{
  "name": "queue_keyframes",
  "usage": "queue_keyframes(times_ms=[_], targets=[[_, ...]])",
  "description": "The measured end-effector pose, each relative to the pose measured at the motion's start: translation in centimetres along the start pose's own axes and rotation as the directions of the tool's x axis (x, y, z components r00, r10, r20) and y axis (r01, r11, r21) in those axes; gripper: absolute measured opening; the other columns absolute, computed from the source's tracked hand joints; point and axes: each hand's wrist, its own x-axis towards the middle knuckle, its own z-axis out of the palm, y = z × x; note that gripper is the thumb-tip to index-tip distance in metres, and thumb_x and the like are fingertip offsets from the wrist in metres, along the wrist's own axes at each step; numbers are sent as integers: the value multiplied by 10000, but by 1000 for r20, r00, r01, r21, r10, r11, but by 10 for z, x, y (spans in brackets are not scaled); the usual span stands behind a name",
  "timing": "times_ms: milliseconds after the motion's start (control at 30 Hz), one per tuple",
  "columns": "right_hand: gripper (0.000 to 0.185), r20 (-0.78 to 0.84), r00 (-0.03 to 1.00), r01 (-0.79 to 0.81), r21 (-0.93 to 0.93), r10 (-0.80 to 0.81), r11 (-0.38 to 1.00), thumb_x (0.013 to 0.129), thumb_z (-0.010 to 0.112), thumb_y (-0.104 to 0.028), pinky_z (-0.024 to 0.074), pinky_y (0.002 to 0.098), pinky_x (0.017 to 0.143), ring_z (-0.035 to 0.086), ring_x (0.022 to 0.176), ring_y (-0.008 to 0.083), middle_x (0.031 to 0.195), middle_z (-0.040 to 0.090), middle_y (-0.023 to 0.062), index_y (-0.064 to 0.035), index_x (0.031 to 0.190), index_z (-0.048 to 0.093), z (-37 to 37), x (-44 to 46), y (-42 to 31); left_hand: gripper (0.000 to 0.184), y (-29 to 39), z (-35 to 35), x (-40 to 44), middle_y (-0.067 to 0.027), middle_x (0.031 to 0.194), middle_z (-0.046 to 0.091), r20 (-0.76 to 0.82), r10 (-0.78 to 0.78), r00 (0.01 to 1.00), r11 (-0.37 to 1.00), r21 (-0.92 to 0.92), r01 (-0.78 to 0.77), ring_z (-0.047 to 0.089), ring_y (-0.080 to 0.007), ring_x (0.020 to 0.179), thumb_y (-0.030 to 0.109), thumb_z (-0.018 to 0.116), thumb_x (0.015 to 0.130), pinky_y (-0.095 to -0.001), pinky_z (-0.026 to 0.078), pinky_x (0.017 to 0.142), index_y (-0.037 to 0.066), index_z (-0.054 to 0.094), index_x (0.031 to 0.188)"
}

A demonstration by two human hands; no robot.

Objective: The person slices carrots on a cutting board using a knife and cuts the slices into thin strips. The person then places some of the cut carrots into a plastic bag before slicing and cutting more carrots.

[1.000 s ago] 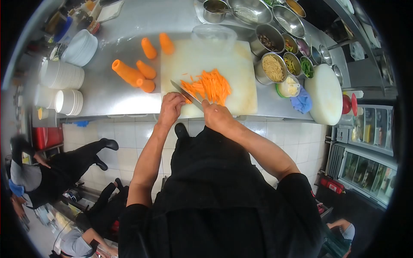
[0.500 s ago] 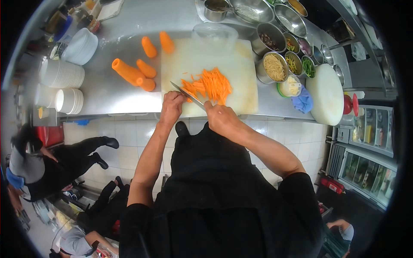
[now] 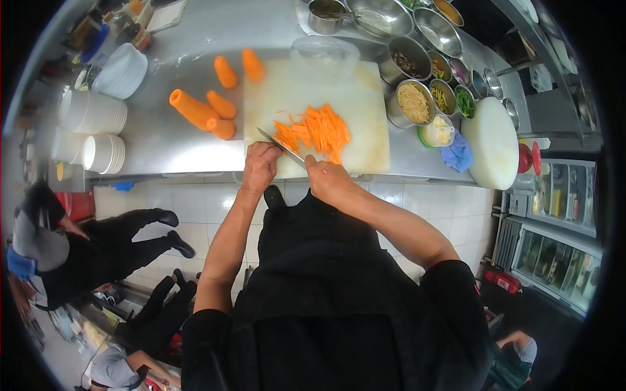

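Observation:
My right hand (image 3: 328,182) is closed round the handle of a kitchen knife (image 3: 279,144), whose blade slants up and left across the near edge of a white cutting board (image 3: 358,85). Beside the blade, my left hand (image 3: 261,164) has its fingers curled down on the board's near left corner. Whatever lies under those fingers is hidden. A heap of cut carrot strips (image 3: 324,132) spreads just beyond the blade. Several peeled carrots (image 3: 190,109) lie left of the board, and one carrot (image 3: 252,65) rests at its far left corner.
A clear plastic bowl (image 3: 325,53) stands at the board's far edge. To the right are metal pots of cut food (image 3: 413,103), a blue cloth (image 3: 457,154) and a round white board (image 3: 493,143). White bowls (image 3: 104,154) are stacked at left. Other people (image 3: 98,247) are behind, lower left.
My right hand and the knife handle have shifted slightly left and down. The left hand stays in nearly the same place. A person at the left has moved a foot.

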Motion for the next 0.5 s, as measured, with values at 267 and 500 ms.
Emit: queue_keyframes(times_ms=[267,500], targets=[[155,-182,980,75,-9,-76,997,808,555,-32,491,504,521,630,570,392,607,610,198,10,956,541,-18,-6,17,237,0,-4,-4,-75,843,621,34,-8,999,1000,28,7,590,-284,843,-62,651,744,-375,450,770,79,691,932],[162,-406,895,66,-287,-184,956,743,575,21,501,441,521,642,615,343,796,619,171,-12,901,571,-61,-25,51,549,76,-29,50,-231,1411,400,-42,-78,996,994,71,81,361,-401,1291,345,770,771,-574,271,1064,140,628,1260]])
